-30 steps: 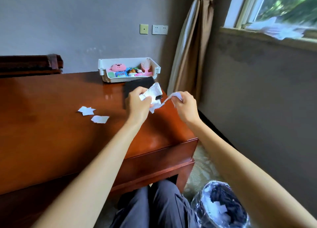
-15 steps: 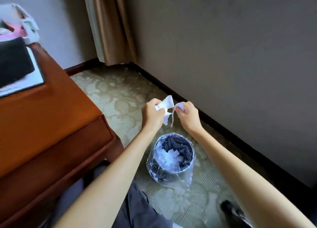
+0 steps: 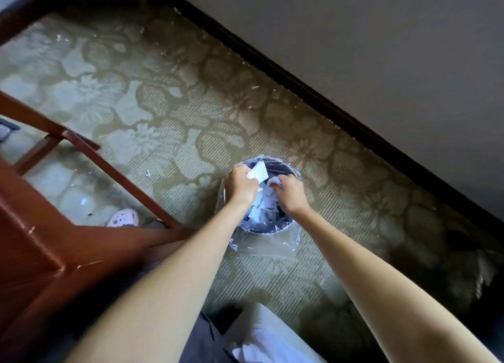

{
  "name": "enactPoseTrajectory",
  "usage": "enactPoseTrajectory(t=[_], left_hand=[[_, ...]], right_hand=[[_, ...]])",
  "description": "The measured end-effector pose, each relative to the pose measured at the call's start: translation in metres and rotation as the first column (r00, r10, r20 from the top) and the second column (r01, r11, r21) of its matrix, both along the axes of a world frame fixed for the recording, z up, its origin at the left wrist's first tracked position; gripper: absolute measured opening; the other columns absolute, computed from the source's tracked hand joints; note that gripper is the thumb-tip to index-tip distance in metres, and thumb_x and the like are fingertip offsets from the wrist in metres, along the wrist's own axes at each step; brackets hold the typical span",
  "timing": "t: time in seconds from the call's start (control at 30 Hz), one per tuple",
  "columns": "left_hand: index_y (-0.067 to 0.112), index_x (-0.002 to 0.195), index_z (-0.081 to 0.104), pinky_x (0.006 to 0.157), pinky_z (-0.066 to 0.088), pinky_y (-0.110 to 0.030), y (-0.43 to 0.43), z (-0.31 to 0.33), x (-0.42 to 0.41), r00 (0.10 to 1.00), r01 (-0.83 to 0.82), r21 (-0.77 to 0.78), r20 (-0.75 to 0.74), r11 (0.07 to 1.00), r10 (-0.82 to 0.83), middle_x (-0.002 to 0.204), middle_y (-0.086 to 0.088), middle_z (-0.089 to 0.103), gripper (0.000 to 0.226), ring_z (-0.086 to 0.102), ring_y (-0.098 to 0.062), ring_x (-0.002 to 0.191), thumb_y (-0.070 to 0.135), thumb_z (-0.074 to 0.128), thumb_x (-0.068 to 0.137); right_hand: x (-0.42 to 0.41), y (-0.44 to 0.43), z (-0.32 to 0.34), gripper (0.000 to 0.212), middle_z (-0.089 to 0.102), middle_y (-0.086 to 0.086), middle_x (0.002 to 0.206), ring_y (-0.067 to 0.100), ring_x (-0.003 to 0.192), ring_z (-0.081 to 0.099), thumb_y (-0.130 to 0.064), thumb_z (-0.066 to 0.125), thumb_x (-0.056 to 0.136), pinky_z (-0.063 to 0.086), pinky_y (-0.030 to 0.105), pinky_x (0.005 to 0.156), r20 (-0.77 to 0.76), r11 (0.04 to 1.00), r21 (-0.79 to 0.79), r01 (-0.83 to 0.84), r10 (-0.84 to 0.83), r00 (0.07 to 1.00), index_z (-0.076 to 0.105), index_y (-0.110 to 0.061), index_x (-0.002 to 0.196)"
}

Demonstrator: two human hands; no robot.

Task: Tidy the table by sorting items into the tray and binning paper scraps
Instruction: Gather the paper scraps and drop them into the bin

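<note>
**Both hands over the bin, each gripping paper**

A patterned carpet [image 3: 163,103] spreads under and all around the hands, and a pale wall [image 3: 381,48] with a dark skirting board [image 3: 313,95] runs beyond them and off to their right. The reddish wooden bench [image 3: 35,253] fills the space to the left of the left arm. Directly beneath both hands stands a small round bin [image 3: 266,241] lined with a clear plastic bag, with torn white paper scraps [image 3: 260,209] lying inside it between the two wrists. The left hand [image 3: 240,184] is curled into a fist around a flat white piece of paper [image 3: 258,171] that sticks up past its knuckles. The right hand [image 3: 290,196], just beside it, has its fingers bent around a crumpled scrap [image 3: 274,182]. Well to the left of the left hand a pink shoe [image 3: 122,217] rests on the carpet, and a tiny white fleck [image 3: 147,173] lies nearer that hand.
</note>
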State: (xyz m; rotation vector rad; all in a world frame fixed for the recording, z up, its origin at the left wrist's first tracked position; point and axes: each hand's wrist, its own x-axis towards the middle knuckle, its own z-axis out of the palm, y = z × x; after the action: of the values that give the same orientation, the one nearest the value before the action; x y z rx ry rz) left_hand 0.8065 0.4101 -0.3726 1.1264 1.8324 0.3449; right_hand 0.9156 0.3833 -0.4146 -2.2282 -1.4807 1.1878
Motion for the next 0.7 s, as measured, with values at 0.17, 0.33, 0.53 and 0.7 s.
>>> enactPoseTrajectory(t=[0.17,0.33,0.53,0.7], left_hand=[[-0.006,0.099,0.061,0.08,0.054,-0.044,0.001,-0.044,-0.001,1.0,0.011,-0.135,-0.024,0.991,-0.014,0.106,-0.029,0.064,0.021,0.063,-0.04,0.097,-0.004,0.053,0.079],[0.0,0.123,0.049,0.09,0.046,-0.037,-0.002,-0.056,-0.006,0.998,0.061,-0.206,0.045,0.977,-0.052,0.126,-0.021,0.053,0.042,0.055,-0.033,0.113,-0.001,0.059,0.083],[0.008,0.131,0.044,0.093,0.045,-0.035,-0.005,-0.047,-0.015,0.994,0.091,-0.209,0.081,0.974,-0.075,0.135,-0.017,0.045,0.047,0.05,-0.031,0.12,-0.008,0.046,0.087],[0.009,0.131,0.045,0.092,0.046,-0.04,-0.004,-0.007,-0.024,0.967,0.222,-0.132,-0.098,0.966,-0.236,0.128,-0.02,0.053,0.045,0.052,-0.036,0.117,-0.007,0.043,0.088]], right_hand=[[-0.002,0.002,-0.038,0.016,0.058,0.029,0.111,0.039,0.104,0.055,-0.004,0.04,0.092,0.036,0.034,0.073,0.013,0.994,-0.103,0.034,-0.033,0.999,0.056,-0.001,0.093],[-0.003,0.001,-0.052,0.028,0.052,0.024,0.128,0.036,0.118,0.049,-0.003,0.045,0.089,0.039,0.036,0.095,0.0,0.986,-0.168,0.024,-0.025,1.0,0.051,0.001,0.116],[-0.004,-0.001,-0.041,0.037,0.048,0.022,0.133,0.035,0.121,0.048,-0.001,0.042,0.089,0.038,0.034,0.099,0.022,0.983,-0.183,-0.009,0.014,1.0,0.05,0.0,0.125],[-0.01,-0.001,-0.004,0.037,0.046,0.02,0.133,0.039,0.119,0.049,-0.002,0.039,0.089,0.04,0.042,0.1,0.137,0.985,-0.129,-0.113,0.13,0.982,0.05,-0.001,0.124]])
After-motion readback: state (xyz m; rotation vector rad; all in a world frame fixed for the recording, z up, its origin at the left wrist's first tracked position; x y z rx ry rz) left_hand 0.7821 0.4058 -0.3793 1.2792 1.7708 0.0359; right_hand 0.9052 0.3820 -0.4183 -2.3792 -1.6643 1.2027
